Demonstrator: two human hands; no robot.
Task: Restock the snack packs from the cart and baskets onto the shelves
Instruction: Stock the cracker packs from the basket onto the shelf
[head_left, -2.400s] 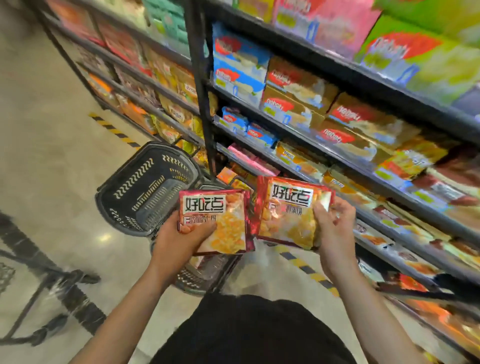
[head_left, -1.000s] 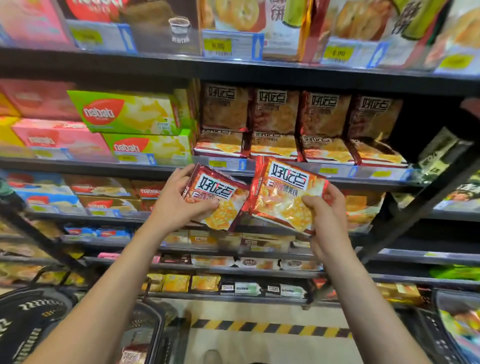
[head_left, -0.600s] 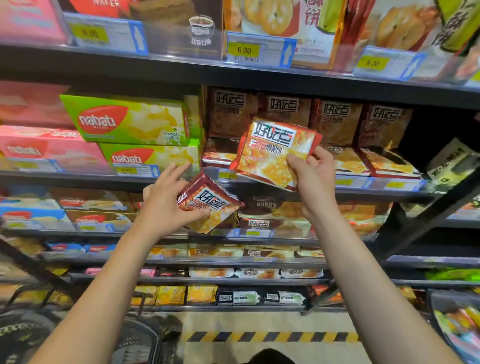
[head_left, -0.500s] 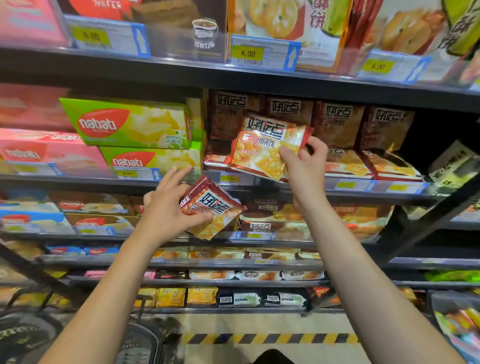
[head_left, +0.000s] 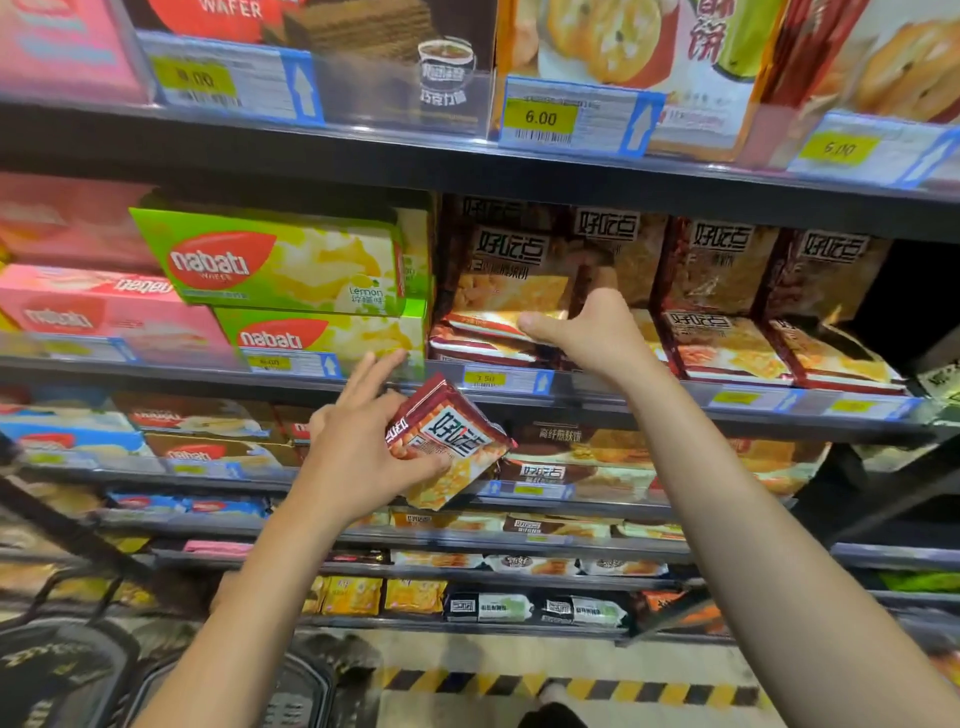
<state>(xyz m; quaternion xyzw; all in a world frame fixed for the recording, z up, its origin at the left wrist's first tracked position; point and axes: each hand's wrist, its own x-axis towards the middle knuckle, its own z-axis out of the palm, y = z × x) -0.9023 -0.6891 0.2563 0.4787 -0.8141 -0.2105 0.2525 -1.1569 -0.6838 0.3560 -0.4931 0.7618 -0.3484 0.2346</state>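
The right hand (head_left: 597, 332) reaches into the shelf (head_left: 675, 395), touching a snack pack (head_left: 511, 291) on the stack at the left end of a row. Wafer boxes (head_left: 280, 270) sit just left of that row. The left hand (head_left: 363, 457) holds another snack pack (head_left: 452, 447) lower down, near the shelf edge. Baskets (head_left: 67, 675) sit on the floor, near left.

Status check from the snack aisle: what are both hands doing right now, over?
Right hand pressing a snack pack onto the shelf stack. Left hand gripping second pack, waiting below. Nothing blocking.

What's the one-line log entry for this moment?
right hand: pushing pack onto shelf stack | left hand: holding snack pack | phase: placing
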